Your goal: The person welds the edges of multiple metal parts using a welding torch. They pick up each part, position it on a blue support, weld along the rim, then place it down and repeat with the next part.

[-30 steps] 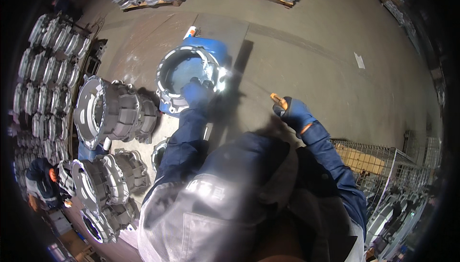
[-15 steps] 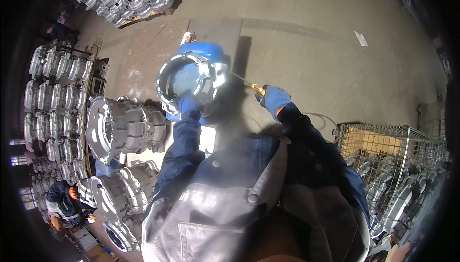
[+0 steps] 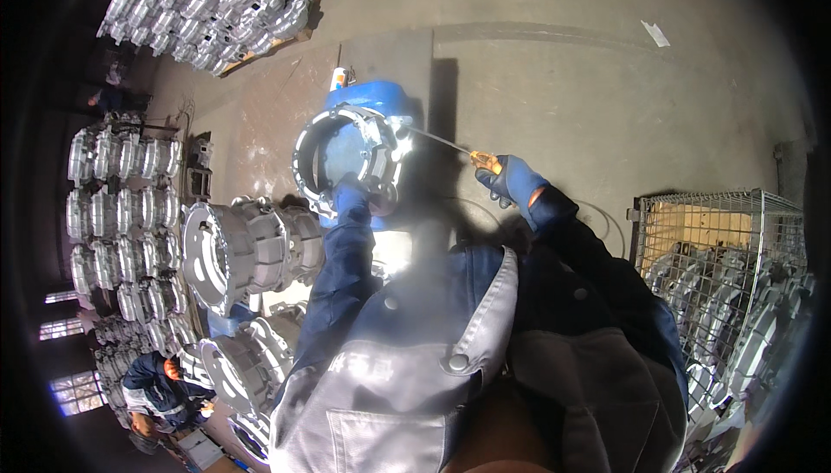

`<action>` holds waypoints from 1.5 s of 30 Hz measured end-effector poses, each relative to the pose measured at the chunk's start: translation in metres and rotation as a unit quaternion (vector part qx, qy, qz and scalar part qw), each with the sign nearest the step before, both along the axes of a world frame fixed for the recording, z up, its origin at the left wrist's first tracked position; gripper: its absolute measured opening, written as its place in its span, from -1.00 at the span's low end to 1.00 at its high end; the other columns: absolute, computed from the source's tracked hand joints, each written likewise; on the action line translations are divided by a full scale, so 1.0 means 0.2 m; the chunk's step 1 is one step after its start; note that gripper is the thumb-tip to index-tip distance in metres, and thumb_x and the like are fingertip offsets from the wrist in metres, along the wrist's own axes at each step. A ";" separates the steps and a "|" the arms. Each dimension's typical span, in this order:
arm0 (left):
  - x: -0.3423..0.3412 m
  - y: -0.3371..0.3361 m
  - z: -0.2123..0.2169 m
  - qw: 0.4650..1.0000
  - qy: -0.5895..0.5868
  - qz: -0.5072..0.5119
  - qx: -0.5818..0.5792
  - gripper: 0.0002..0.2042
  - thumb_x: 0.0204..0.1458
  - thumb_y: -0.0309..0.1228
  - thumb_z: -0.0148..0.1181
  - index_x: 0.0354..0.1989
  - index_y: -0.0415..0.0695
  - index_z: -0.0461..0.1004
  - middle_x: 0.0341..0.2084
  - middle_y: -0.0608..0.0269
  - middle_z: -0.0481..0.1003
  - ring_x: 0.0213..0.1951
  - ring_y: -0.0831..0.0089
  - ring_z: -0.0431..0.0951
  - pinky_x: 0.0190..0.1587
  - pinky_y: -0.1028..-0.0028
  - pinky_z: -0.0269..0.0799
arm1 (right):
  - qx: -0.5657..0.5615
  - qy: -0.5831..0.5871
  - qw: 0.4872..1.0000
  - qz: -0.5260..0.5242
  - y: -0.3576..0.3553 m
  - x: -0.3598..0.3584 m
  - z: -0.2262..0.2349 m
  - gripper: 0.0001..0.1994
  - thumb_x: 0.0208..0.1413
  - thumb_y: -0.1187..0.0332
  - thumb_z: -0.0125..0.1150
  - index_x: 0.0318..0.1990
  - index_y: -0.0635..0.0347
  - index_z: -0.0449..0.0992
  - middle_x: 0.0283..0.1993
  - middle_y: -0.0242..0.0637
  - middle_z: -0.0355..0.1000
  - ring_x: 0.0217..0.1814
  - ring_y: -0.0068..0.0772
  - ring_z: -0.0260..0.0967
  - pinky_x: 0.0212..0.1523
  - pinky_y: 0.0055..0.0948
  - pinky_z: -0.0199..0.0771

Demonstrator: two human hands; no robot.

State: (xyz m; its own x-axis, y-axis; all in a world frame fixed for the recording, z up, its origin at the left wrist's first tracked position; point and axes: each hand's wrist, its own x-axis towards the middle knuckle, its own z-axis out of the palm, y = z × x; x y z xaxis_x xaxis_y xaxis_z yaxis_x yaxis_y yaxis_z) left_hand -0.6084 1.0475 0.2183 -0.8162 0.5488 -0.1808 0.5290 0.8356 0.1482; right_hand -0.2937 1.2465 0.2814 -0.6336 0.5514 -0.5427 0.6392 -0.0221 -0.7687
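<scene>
A round cast metal housing (image 3: 346, 157) sits on a blue drum (image 3: 368, 96) in front of me. My left hand (image 3: 357, 196), in a blue glove, grips the near rim of the housing. My right hand (image 3: 511, 180), also gloved in blue, holds an orange-handled tool (image 3: 483, 160) whose thin metal rod reaches left to the housing's right edge. A pale haze hangs just below the housing, over my chest.
Larger metal housings (image 3: 247, 248) stand at my left, with more stacked on racks (image 3: 117, 205) and pallets (image 3: 216, 6) beyond. A wire cage (image 3: 718, 257) with castings is at right. Another person (image 3: 156, 391) crouches at lower left. Concrete floor (image 3: 589, 83) lies ahead.
My right hand with the tool has moved left, and its rod now reaches the housing. The left hand has stayed on the housing's rim. A haze has appeared under the housing.
</scene>
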 end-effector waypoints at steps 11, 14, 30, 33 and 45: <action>-0.02 -0.08 -0.10 0.989 0.038 -0.075 0.122 -0.91 -0.05 -0.48 0.18 -0.37 -0.18 0.54 -0.50 0.11 0.54 -0.49 0.32 0.53 -0.46 0.40 0.42 | -0.161 0.135 0.977 -0.031 0.06 -0.13 -0.31 -0.74 0.14 0.10 0.21 -0.20 0.07 0.53 -0.44 -0.34 0.49 -0.60 -0.47 0.37 -0.61 -0.34 0.43; -0.02 -0.09 -0.09 0.990 0.059 -0.059 0.111 -0.83 -0.15 -0.35 0.27 -0.38 -0.13 0.56 -0.45 0.04 0.56 -0.39 0.17 0.58 -0.37 0.31 0.46 | -0.142 0.107 0.984 -0.019 0.06 -0.13 -0.28 -0.73 0.15 0.11 0.21 -0.14 0.06 0.55 -0.42 -0.35 0.50 -0.58 -0.53 0.36 -0.55 -0.40 0.44; -0.01 -0.03 -0.02 0.998 0.018 -0.043 0.038 -0.76 -0.14 -0.24 0.23 -0.36 -0.13 0.55 -0.38 -0.05 0.56 -0.27 0.01 0.57 -0.21 0.24 0.46 | -0.039 0.075 0.989 0.118 0.04 0.04 -0.12 -0.67 0.17 0.18 0.15 0.05 0.05 0.44 -0.09 -0.29 0.47 -0.25 -0.40 0.43 -0.18 -0.38 0.44; 0.00 -0.03 -0.02 0.997 0.040 -0.058 0.033 -0.77 -0.13 -0.24 0.23 -0.37 -0.12 0.55 -0.37 -0.06 0.56 -0.27 0.01 0.58 -0.21 0.24 0.45 | -0.188 0.000 0.980 0.061 0.01 0.08 -0.15 -0.61 0.20 0.19 0.10 0.16 0.01 0.41 -0.04 -0.33 0.54 -0.06 -0.43 0.46 0.04 -0.46 0.43; 0.05 -0.01 0.05 0.997 0.034 -0.033 0.054 -0.75 -0.13 -0.24 0.29 -0.34 -0.14 0.56 -0.39 -0.08 0.56 -0.27 0.05 0.59 -0.23 0.28 0.47 | -0.197 0.081 0.977 -0.010 -0.04 0.09 -0.17 -0.73 0.18 0.19 0.20 -0.08 0.14 0.54 -0.30 -0.34 0.50 -0.38 -0.53 0.38 -0.35 -0.46 0.40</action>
